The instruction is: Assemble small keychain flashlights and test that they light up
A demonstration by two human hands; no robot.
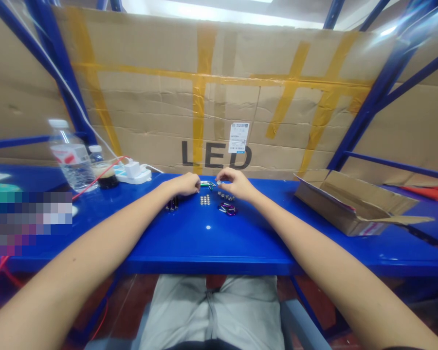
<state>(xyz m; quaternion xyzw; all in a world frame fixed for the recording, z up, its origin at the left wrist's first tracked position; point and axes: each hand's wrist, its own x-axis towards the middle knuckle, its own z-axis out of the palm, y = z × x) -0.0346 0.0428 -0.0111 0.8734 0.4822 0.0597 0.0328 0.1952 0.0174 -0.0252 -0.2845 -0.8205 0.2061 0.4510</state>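
Observation:
My left hand [189, 184] is closed at the far part of the blue table, its fingers curled around the end of a small green and silver metal piece [206, 184]. That piece points toward my right hand [237, 184], whose thumb and forefinger pinch a small round silver part [219, 183]. Between the hands and nearer to me, several small silver discs [205, 200] stand in neat rows. More loose silver parts [226, 196] lie below my right hand. Closer still are purple carabiners [228, 209]. Several dark, shiny cylinders [172, 203] lie beneath my left wrist, partly covered by it.
An open cardboard box [350, 209] stands at the right. On the left are a water bottle [71, 158], a smaller bottle of dark liquid [105, 177] and a white power strip [135, 175]. Large cardboard [149, 112] walls off the back of the blue table [211, 248].

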